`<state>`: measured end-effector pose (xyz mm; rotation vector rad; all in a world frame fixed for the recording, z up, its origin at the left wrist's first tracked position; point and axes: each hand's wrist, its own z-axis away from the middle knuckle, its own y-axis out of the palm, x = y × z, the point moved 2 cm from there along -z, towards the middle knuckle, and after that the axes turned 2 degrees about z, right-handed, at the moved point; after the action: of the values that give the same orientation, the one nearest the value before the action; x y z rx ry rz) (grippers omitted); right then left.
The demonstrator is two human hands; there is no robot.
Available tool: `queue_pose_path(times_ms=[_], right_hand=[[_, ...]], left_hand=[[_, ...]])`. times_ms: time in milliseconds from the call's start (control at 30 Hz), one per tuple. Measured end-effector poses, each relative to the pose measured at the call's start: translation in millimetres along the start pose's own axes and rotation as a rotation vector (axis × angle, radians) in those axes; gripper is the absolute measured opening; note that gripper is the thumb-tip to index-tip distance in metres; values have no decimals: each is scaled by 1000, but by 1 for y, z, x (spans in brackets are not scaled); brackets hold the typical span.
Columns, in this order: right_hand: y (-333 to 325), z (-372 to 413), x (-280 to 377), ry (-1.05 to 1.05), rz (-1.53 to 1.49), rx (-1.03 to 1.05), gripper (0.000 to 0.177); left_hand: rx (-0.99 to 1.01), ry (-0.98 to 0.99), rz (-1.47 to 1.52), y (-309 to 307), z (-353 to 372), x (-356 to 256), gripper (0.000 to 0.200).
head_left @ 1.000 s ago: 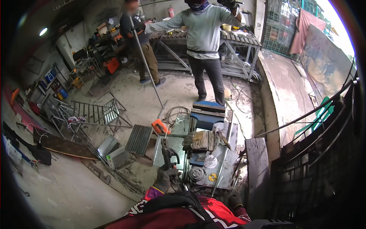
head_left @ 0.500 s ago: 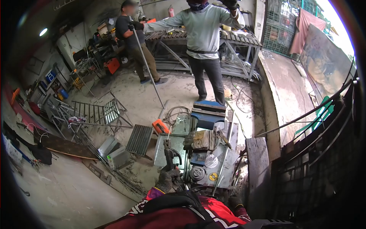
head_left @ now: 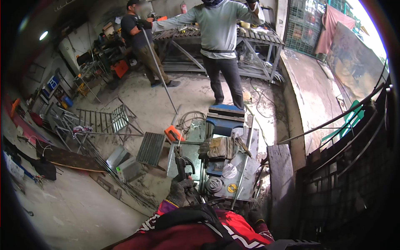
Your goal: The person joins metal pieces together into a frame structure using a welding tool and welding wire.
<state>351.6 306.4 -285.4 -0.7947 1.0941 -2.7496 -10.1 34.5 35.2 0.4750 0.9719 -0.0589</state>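
My gloved left hand [head_left: 179, 193] is wrapped round a black welding electrode holder [head_left: 182, 164], raised upright at the left side of the work table. A thin rod sticks up from its top. Low on the right, my gloved right hand [head_left: 256, 216] hangs by the table's near edge, dark and small, its fingers hard to make out. Between them the metal tabletop [head_left: 246, 183] carries a blue bench vise [head_left: 225, 121], a worn work glove [head_left: 216, 148], a round grey disc [head_left: 214, 184] and a yellow-centred disc [head_left: 232, 188].
A co-worker [head_left: 218, 33] stands beyond the vise, one arm out holding a long metal bar [head_left: 160, 73]. Another person [head_left: 141, 41] is behind at the left. A slatted metal stool [head_left: 151, 149], an orange tool [head_left: 173, 134] and a wooden plank [head_left: 281, 175] flank the table.
The view has shifted slightly, so the scene sits a little higher and to the left. My left hand still grips the electrode holder, now raised slightly. The co-worker's raised arm has shifted.
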Motion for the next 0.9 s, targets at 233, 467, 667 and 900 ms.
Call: queue_pose_path(times_ms=[233,467,667,900], right_hand=[[0,-10,-8,-55,-113,32,24],[-53,15,12,143,-398,49,24],[-82,26,11,169,-428,88,17],[-78,13,5,20,-237,20,20]], left_hand=[[-83,103,63,-25,10,0,16],[-234,202,111,-51,36,10,16],[-266,232,179,-51,54,37,18],[-194,101,100,-33,35,43,16]])
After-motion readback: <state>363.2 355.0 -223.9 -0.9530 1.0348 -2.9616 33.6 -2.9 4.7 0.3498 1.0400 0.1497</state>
